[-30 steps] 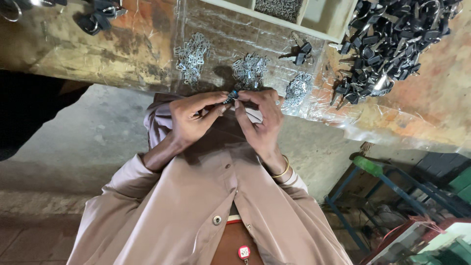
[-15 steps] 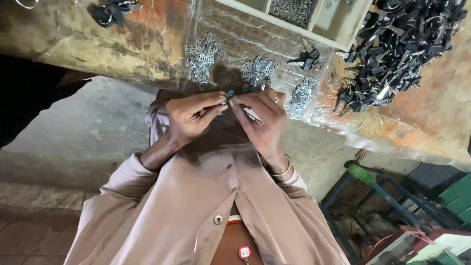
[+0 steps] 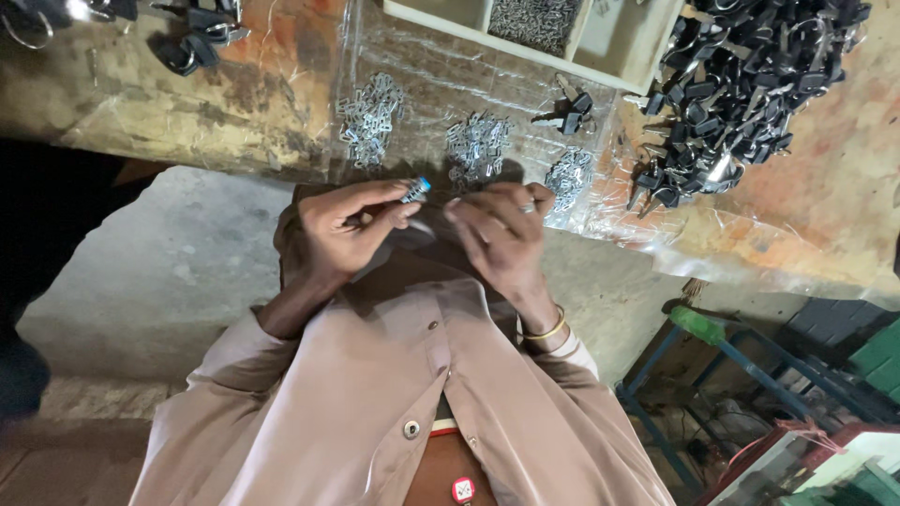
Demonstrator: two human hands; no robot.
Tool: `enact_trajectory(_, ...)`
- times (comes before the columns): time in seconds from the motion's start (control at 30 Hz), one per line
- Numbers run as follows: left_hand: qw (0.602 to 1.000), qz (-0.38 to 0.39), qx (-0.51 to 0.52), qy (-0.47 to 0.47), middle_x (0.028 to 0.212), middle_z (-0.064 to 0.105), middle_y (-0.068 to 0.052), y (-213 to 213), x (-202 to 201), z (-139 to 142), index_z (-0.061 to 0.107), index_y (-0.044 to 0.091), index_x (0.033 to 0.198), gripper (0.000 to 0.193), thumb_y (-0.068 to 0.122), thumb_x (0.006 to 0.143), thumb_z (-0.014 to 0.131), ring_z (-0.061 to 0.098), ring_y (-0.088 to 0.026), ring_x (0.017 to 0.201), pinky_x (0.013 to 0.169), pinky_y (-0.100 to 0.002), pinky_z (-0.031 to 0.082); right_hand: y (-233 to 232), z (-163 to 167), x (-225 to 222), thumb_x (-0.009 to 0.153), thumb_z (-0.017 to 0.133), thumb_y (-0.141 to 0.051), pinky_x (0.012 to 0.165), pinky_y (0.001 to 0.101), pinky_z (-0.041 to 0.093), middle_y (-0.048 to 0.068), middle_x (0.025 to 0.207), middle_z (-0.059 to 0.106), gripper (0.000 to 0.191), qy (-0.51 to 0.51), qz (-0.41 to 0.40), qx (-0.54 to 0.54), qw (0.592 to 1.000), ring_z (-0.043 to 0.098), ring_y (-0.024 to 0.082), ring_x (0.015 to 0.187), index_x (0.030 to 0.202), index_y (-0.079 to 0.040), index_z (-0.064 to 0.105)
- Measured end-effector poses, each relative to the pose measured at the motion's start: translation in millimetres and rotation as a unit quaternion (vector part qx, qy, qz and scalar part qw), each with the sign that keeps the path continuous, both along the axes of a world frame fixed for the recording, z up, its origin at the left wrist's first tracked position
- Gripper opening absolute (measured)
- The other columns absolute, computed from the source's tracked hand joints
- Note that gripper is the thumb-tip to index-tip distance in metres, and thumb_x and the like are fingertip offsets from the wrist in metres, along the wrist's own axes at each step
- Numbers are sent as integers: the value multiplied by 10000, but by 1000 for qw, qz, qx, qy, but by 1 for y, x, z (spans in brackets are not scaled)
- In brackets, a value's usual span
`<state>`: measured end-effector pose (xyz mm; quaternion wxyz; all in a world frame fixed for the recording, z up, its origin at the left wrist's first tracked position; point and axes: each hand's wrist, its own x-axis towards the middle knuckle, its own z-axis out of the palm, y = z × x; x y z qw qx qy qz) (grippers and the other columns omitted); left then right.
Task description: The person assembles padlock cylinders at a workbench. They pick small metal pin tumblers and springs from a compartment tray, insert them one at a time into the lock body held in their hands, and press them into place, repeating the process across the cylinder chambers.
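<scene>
My left hand (image 3: pixel 342 230) pinches a small silver metal piece with a blue tip (image 3: pixel 416 190) between thumb and fingers, held up before my chest. My right hand (image 3: pixel 497 234) is just to its right, a small gap away, fingers curled and blurred; whether it holds anything I cannot tell. It wears a ring and a gold bangle (image 3: pixel 546 330). Beyond both hands, three small heaps of silver metal pieces (image 3: pixel 370 117) (image 3: pixel 478 145) (image 3: pixel 567 178) lie on a clear plastic sheet (image 3: pixel 422 66) on the worn workbench (image 3: pixel 187 103).
A big heap of black-headed keys (image 3: pixel 741 75) covers the bench at the right. A wooden compartment tray (image 3: pixel 600 42) holds more silver pieces. Two loose keys (image 3: pixel 567 117) lie near it, and more black keys (image 3: pixel 192 42) at far left. A blue metal frame (image 3: pixel 712 375) stands low right.
My hands, pressed together on the small piece before, have come slightly apart; the piece stays in my left hand. The view has shifted a little.
</scene>
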<state>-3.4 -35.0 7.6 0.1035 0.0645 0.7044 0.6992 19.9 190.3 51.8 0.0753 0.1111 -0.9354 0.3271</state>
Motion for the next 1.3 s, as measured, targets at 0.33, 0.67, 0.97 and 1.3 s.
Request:
enact_trajectory(0.33,999,-20,-20,46,1152,771,-131,22,2,-7,744,-13,1131,244,-26,901,824,760,-110,862,657,-217,579,-6,4,3,878,816,26,951,305,400,60,1013,753,198,-46,-79,-138,986,638,207,947,1057,-43,769)
enact_trajectory(0.67,971,-51,-119,201,1138,768,-129,18,-4,1,752,7,1117,238,-32,893,823,790,-225,981,781,-291,650,-15,2,6,850,875,-79,987,358,352,8,965,752,235,-7,-75,-60,995,629,163,889,1041,-99,741)
enact_trajectory(0.97,995,-31,-32,85,1166,760,-164,11,2,-5,731,-30,1137,234,-72,915,787,790,-190,928,714,-250,626,1,5,9,770,888,-181,1003,444,314,89,1165,632,271,70,-46,82,993,529,339,1078,1010,-153,768)
enact_trajectory(1.3,1000,-14,-4,24,1138,771,-154,16,3,-7,735,-43,1130,243,-56,903,823,763,-132,831,637,-212,572,-2,-8,19,877,866,-31,1007,359,407,20,1086,741,231,-11,-84,-96,992,646,212,1038,1073,-77,752)
